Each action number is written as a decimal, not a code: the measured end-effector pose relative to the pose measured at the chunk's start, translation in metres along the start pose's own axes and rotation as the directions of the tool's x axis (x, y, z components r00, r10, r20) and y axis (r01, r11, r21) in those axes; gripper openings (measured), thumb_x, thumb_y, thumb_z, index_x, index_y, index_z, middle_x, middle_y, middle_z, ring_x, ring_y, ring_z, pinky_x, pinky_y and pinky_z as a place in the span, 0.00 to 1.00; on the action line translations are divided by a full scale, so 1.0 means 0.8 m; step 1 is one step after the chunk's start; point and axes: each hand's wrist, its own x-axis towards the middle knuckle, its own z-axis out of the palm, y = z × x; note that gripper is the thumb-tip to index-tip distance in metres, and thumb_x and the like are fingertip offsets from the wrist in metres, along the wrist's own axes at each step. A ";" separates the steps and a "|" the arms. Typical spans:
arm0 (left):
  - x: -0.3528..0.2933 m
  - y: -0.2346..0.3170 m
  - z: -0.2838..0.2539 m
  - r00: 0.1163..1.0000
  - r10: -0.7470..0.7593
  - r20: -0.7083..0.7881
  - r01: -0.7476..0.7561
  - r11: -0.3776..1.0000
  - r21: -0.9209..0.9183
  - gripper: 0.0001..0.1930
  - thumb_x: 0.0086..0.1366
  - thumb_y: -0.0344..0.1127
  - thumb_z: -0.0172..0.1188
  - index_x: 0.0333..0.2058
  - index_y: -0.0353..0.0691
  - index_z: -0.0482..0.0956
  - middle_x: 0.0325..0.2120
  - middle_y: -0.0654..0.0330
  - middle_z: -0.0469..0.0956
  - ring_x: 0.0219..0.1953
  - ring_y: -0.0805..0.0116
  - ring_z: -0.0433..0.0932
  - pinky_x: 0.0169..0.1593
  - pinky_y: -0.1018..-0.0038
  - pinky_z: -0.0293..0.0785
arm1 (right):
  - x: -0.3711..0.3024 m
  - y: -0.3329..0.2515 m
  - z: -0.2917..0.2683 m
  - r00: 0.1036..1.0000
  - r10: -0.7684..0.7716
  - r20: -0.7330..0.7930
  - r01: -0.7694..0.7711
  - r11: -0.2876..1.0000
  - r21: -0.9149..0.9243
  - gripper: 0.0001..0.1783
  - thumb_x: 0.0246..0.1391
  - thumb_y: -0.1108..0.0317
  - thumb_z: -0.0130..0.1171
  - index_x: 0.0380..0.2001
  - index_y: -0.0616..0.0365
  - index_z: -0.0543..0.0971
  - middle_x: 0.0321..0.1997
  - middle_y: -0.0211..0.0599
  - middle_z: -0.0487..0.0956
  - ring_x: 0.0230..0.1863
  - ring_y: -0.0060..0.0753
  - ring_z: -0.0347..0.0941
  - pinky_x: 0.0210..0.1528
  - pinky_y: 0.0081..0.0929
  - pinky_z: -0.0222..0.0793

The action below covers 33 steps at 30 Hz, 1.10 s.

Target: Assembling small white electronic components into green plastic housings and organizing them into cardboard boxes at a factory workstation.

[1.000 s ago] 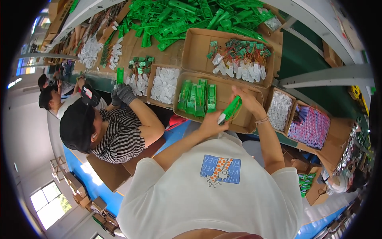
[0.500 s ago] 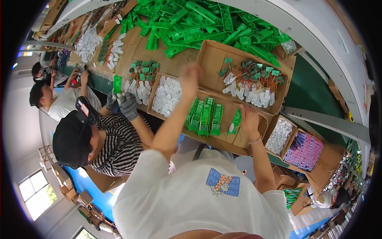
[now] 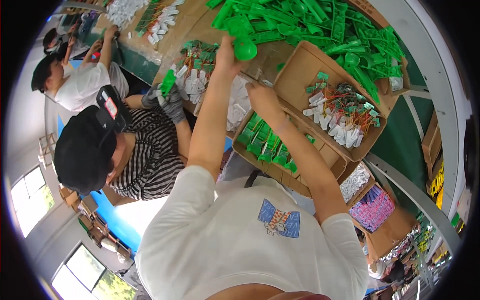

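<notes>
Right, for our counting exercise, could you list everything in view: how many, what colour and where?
Casing pile: many, green, far side of the table
Tray casings: about five, green, near tray
Cardboard trays: two, brown, adjoining, centre
Wired boards: many, green, far tray and further left
White pieces: many, white, far tray, boxes either side, left heaps
Slim parts: many, pink and purple, right-hand box
Co-worker: one, striped top, black cap, left
Gloves: two, grey, on that co-worker, around a green casing
Windows: at least two, bright, lower left
T-shirt: one, white, lower centre
Left hand: one, bare, at a cupped casing
Right hand: one, bare, beside white pieces; grip unclear
</notes>
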 end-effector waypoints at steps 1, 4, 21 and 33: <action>-0.025 0.009 -0.010 0.995 0.095 -0.029 -0.092 0.991 0.094 0.15 0.62 0.40 0.48 0.44 0.38 0.69 0.36 0.53 0.75 0.36 0.61 0.75 0.42 0.64 0.74 | 0.013 -0.007 0.023 0.995 0.018 0.098 -0.008 0.994 -0.111 0.04 0.49 0.73 0.53 0.28 0.59 0.77 0.32 0.45 0.80 0.31 0.46 0.78 0.31 0.35 0.74; -0.095 0.010 -0.025 0.978 0.198 -0.060 -0.177 0.951 0.255 0.17 0.64 0.40 0.44 0.45 0.34 0.69 0.37 0.51 0.76 0.36 0.61 0.75 0.41 0.66 0.73 | 0.027 -0.002 0.076 0.968 0.050 0.244 0.005 0.976 -0.219 0.06 0.45 0.72 0.54 0.29 0.59 0.77 0.29 0.44 0.79 0.30 0.45 0.78 0.30 0.36 0.75; -0.313 -0.127 0.056 1.000 0.012 0.025 -0.022 0.881 0.473 0.16 0.70 0.47 0.46 0.44 0.41 0.70 0.28 0.64 0.72 0.29 0.73 0.71 0.35 0.75 0.69 | -0.142 -0.038 -0.179 0.865 0.425 0.268 -0.365 0.167 0.916 0.13 0.63 0.60 0.49 0.35 0.59 0.75 0.25 0.34 0.78 0.22 0.22 0.76 0.20 0.16 0.68; -0.352 -0.206 0.055 0.988 -0.005 0.154 -0.099 0.748 0.657 0.15 0.62 0.33 0.61 0.46 0.40 0.70 0.31 0.65 0.74 0.32 0.76 0.73 0.36 0.77 0.71 | -0.283 -0.096 -0.229 0.856 0.508 -0.096 -0.209 0.510 0.834 0.11 0.57 0.64 0.57 0.39 0.61 0.79 0.33 0.31 0.79 0.33 0.28 0.76 0.30 0.24 0.72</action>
